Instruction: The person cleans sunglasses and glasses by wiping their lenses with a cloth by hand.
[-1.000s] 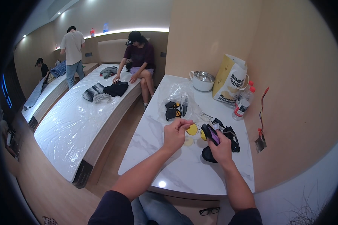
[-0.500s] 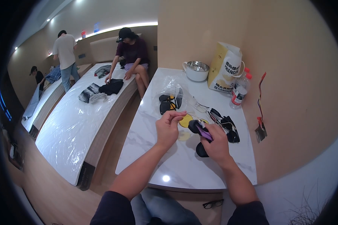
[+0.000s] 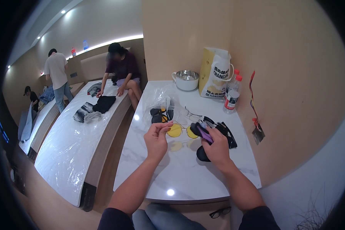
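Observation:
My left hand (image 3: 156, 141) pinches a pair of yellow-tinted glasses (image 3: 174, 130) at the left edge, holding them above the white tabletop. Both round lenses face me, and a yellow tint falls on the table below. In my right hand (image 3: 215, 147) is a purple tool with a black rounded head (image 3: 196, 129), close to the right lens; whether it touches cannot be made out. Partly hidden beneath that hand, a black rounded object (image 3: 202, 154) rests on the table. Beyond lie several dark sunglasses (image 3: 231, 140) and a thin-framed clear pair (image 3: 193, 113).
A clear plastic bag (image 3: 160, 100) with dark and yellow eyewear lies back left. Behind stand a white-sided metal bowl (image 3: 187, 81), a paper bag (image 3: 215, 74) and plastic bottles (image 3: 231, 96). Wires (image 3: 253, 97) hang from the right wall. People are by plastic-covered beds (image 3: 65, 153) on the left.
The yellow-tinted glasses now show both lenses more fully. Both hands keep their holds, and the purple tool stays near the right lens. The whole view has shifted slightly.

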{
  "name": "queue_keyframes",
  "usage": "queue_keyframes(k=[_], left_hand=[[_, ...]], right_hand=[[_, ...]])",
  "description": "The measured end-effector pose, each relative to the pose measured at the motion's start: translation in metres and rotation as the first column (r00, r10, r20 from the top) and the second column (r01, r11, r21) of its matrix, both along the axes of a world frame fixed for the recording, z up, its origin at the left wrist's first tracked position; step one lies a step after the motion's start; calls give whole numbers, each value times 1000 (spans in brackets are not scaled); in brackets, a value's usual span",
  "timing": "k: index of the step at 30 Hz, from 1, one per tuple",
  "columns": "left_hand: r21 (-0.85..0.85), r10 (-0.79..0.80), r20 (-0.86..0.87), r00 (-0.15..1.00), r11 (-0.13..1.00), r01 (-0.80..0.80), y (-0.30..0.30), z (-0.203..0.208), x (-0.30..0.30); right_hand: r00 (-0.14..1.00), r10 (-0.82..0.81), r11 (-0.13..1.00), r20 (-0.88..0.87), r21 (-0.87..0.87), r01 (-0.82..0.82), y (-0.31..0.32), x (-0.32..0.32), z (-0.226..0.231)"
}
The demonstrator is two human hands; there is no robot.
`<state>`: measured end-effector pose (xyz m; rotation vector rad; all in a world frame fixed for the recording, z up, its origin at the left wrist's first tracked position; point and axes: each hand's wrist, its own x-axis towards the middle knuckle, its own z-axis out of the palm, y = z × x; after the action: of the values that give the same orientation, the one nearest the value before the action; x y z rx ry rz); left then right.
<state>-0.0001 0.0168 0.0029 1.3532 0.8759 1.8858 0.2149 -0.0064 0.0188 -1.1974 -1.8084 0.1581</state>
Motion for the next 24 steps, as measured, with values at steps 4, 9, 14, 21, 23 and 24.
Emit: queue_keyframes(k=[4, 9, 14, 21, 23, 24], left_hand=[[25, 8, 2, 1000, 1000, -8, -1, -3, -3], [14, 29, -67, 997, 999, -28, 5, -6, -2], [70, 71, -126, 989, 996, -62, 8, -11, -4], [131, 59, -33, 998, 990, -54, 9, -6, 1], [150, 65, -59, 996, 987, -55, 9, -6, 2], [147, 63, -82, 995, 988, -51, 6, -4, 2]], right_hand=[[997, 71, 997, 3, 0, -71, -3, -13, -3], [999, 1, 997, -32, 77, 2, 9, -5, -9], [986, 160, 983, -43, 95, -155, 7, -15, -15], [972, 29, 996, -233, 87, -9, 14, -5, -11], [986, 82, 989, -146, 131, -63, 12, -10, -18], [984, 136, 986, -117, 116, -123, 12, -12, -21]])
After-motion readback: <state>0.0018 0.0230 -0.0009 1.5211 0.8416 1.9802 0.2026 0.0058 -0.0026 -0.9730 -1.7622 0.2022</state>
